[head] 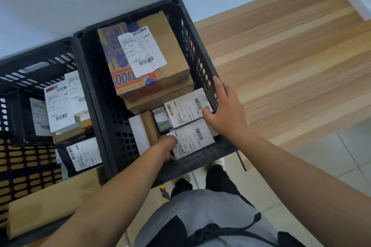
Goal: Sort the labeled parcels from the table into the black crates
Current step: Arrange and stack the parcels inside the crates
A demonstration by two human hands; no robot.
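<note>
Placing step: left hand (pixel 167 147) grips the near labeled parcel (pixel 192 141) inside the right crate (pixel 202 50); right hand (pixel 224 110), fingers spread, steadies its neighbour (pixel 185 109); next, release and return to the surface (pixel 291 62)

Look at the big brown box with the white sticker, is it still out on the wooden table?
No, the big brown box sits inside the black crate, beside the wooden table.

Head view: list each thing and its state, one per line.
right crate: on the table, holding parcels
left crate: holding labelled parcels
large cardboard box: in right crate, label up
near white parcel: in right crate, gripped by left hand
second white parcel: touched by right hand
table: bare wood
</note>
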